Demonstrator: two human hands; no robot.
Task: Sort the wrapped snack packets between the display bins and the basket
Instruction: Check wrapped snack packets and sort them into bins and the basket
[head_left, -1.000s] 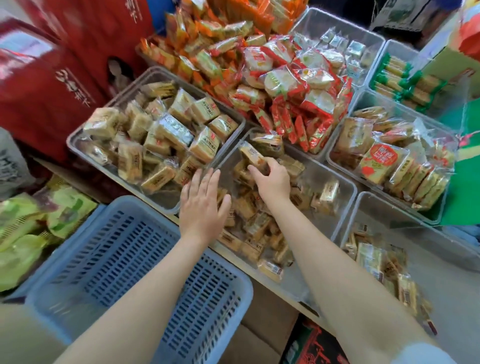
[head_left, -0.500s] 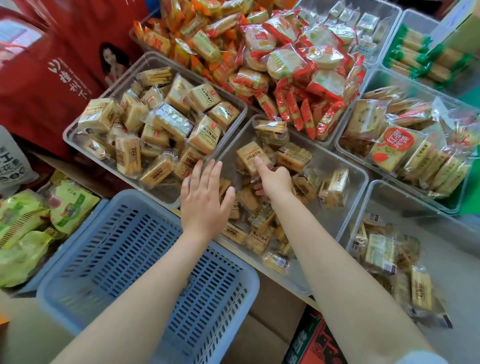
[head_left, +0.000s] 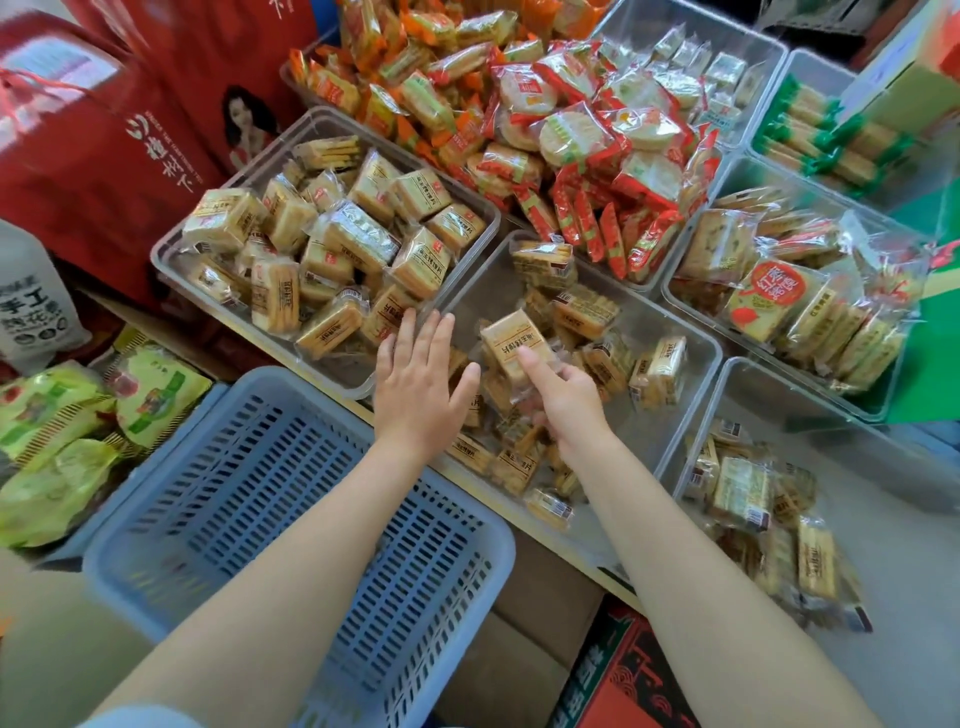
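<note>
The right hand (head_left: 563, 402), which a moment ago only reached into the middle bin (head_left: 696, 358), now seems to hold a packet (head_left: 511, 340) lifted above it, left hand (head_left: 418, 382) flat and empty beside, basket (head_left: 291, 499) waiting below.

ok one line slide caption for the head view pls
Right hand lifts a tan wrapped snack packet from the middle clear display bin; open left hand hovers beside the blue basket.
</note>
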